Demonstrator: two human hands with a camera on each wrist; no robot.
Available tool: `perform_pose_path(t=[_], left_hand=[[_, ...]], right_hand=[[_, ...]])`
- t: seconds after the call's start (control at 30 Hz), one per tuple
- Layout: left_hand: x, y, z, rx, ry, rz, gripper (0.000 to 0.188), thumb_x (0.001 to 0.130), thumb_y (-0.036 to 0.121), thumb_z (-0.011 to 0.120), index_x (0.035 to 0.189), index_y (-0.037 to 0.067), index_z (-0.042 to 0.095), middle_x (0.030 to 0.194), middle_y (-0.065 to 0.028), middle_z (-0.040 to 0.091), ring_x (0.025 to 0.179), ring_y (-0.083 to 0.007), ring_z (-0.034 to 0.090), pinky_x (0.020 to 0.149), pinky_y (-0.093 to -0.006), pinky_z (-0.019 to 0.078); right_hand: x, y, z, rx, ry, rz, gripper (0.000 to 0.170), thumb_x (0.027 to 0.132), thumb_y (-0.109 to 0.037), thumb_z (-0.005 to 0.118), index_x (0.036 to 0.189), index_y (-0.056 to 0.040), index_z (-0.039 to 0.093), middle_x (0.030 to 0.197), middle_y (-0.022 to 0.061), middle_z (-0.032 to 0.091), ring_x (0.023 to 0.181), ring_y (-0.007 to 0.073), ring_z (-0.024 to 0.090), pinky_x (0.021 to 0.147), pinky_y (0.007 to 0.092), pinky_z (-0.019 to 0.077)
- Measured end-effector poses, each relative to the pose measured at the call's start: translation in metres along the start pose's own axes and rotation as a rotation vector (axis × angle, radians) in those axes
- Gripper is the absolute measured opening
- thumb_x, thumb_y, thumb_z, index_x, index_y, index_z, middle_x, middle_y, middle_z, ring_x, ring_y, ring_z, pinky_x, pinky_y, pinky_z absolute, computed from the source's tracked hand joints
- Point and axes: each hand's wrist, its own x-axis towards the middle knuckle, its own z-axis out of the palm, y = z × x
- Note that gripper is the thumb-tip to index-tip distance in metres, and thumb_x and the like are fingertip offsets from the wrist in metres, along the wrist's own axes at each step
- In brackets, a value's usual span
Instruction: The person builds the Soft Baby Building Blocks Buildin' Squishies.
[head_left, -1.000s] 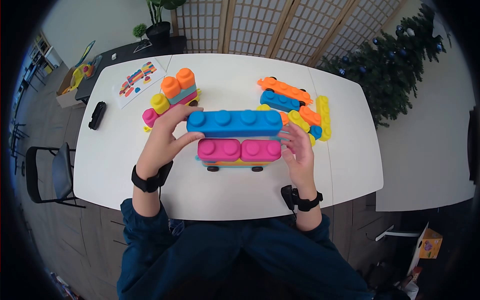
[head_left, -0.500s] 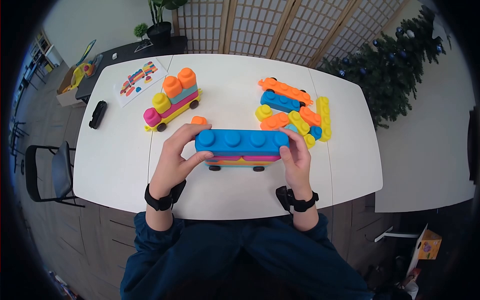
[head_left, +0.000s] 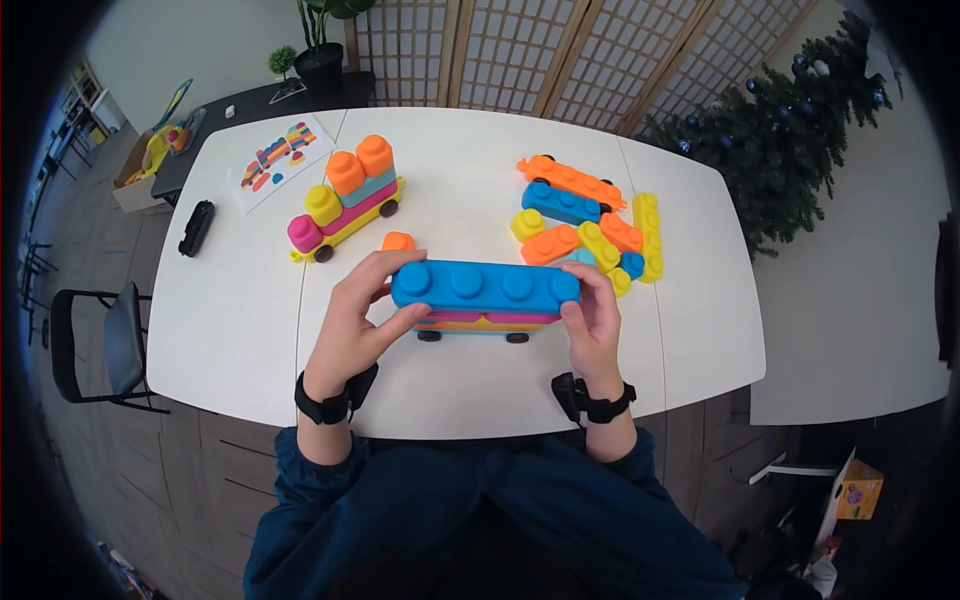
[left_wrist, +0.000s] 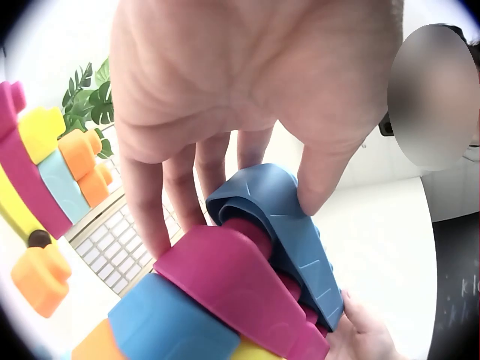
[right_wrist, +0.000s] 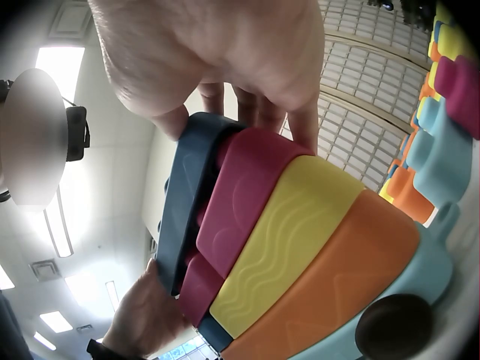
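Both hands hold a long blue building block (head_left: 490, 287) by its ends. The left hand (head_left: 350, 312) grips the left end with thumb in front and fingers behind. At the other end the right hand (head_left: 596, 325) pinches it the same way. Directly beneath are pink blocks (left_wrist: 232, 274), whose studs show in a gap under the blue block in both wrist views. Below them come a yellow block (right_wrist: 296, 232), an orange block (right_wrist: 341, 277) and another blue block (left_wrist: 169, 322). This stack rides on a light blue wheeled base (right_wrist: 435, 259) on the table.
Left of the stack stands a second block car (head_left: 345, 215), near a picture sheet (head_left: 280, 160) and a black case (head_left: 196, 230). A loose orange block (head_left: 398, 241) lies behind the left hand. Right and back are an orange wheeled base (head_left: 570, 180) and several loose blocks (head_left: 550, 243).
The blue block has come down and nearer the body, over the pink blocks. The right hand has closed onto its right end. In the last half second it barely shifts.
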Motion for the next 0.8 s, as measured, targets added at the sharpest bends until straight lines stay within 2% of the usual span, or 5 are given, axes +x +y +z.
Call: perform_pose_path(t=[0.17,0.43,0.8], left_hand=[[-0.002,0.005,-0.002,-0.044,-0.015,-0.039,0.053,0.088,0.008,0.077,0.138,0.006,0.059,0.135,-0.0138,0.058,0.124,-0.0254,0.061,0.1,-0.039,0.0561],[0.0,-0.002,0.0,0.011,-0.028,0.008,0.054,0.088,0.01,0.079,0.138,0.005,0.059,0.134,-0.0138,0.061,0.121,-0.0252,0.063,0.1,-0.0385,0.0558],[0.0,-0.007,0.001,-0.012,-0.02,-0.039,0.053,0.089,0.015,0.08,0.137,0.004,0.06,0.131,-0.0133,0.063,0.12,-0.0248,0.064,0.1,-0.039,0.0555]], right_hand=[[0.0,0.001,-0.001,-0.021,-0.045,-0.092,0.038,0.1,-0.013,0.065,0.133,0.0018,0.053,0.135,0.017,0.053,0.128,0.0275,0.053,0.11,0.0402,0.0424],[-0.003,0.003,-0.001,-0.01,-0.006,-0.032,0.038,0.102,-0.016,0.063,0.135,0.001,0.051,0.137,0.0168,0.051,0.128,0.027,0.054,0.11,0.0399,0.042],[-0.003,0.005,-0.001,0.023,-0.018,0.033,0.038,0.103,-0.017,0.063,0.134,0.0003,0.05,0.135,0.0141,0.053,0.125,0.0237,0.054,0.109,0.0378,0.0419]])
